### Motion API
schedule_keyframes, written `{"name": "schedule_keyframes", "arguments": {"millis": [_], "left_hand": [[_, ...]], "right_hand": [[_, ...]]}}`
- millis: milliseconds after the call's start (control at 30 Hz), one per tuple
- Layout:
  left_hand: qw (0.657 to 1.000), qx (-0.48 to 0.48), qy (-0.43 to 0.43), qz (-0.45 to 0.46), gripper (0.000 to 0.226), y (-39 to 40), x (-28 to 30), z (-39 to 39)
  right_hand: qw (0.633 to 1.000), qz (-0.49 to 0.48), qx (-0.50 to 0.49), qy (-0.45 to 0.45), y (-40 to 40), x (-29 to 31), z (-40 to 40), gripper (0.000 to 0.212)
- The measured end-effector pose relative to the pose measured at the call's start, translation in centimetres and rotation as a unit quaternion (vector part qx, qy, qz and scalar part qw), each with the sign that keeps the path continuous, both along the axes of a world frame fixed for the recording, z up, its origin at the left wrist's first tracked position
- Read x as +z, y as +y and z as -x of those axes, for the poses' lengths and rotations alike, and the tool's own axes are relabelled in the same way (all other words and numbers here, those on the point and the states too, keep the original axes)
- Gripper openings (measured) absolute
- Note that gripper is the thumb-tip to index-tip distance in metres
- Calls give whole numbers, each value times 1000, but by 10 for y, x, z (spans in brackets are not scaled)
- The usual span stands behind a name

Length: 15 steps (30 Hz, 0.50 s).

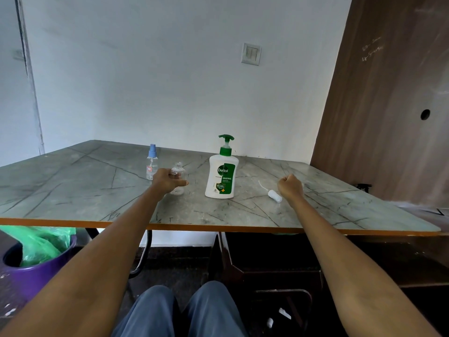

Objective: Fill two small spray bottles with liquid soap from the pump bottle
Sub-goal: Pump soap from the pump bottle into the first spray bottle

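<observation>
**Left hand on the uncapped bottle, right hand fisted beside the loose sprayer**

The white pump bottle (221, 176) with its green pump head stands upright near the middle of the grey marble-patterned table (85, 190); I'll place everything from it. Just to its left stands a small clear spray bottle with no cap (178, 177), its threaded neck bare and upright. The person's left hand (167, 181) is curled around that bottle's near side, thumb stretched toward the pump bottle, fingers wrapped onto the clear plastic. Farther left of the pump bottle, and a little behind the held one, the second spray bottle (152, 162) stands with its blue sprayer cap on and a small red-edged label on its side.

To the right of the pump bottle a loose white sprayer head (274, 196) lies on its side on the table, its thin dip tube trailing back toward the pump bottle. Just right of it, the right hand (290, 187) is balled in a fist with fingers tucked in; it appears to hold nothing.

Below the table's near edge, far left of the pump bottle, sits a purple bin (36, 271) lined with a green bag.
</observation>
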State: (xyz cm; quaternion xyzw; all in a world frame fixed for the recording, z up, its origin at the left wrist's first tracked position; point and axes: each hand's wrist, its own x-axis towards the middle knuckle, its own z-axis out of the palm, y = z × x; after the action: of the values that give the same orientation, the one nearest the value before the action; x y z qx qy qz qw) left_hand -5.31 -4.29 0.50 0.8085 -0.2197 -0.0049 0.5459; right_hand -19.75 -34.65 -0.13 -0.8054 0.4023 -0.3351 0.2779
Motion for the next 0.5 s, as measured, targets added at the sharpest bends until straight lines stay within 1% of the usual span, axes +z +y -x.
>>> {"name": "schedule_keyframes", "arguments": {"millis": [67,167,267,333,400,500], "left_hand": [[1000,-1,3,4,42,0,0,0],[1000,-1,2,5,41,0,0,0],[1000,-2,-4,3,40,-1,0,1],[1000,-4,-4,3,40,0,0,1],[1000,-5,-3,4,41,0,0,0],[1000,-3,-2,2,43,0,0,0]], "right_hand": [[1000,-4,3,12,0,-1,0,27],[1000,-7,4,15,1,-3,1,25],[999,4,21,24,0,-3,0,14],[997,17,37,64,2,-3,2,9],[995,25,48,84,4,-4,3,11],[995,20,55,75,7,-4,2,17]]}}
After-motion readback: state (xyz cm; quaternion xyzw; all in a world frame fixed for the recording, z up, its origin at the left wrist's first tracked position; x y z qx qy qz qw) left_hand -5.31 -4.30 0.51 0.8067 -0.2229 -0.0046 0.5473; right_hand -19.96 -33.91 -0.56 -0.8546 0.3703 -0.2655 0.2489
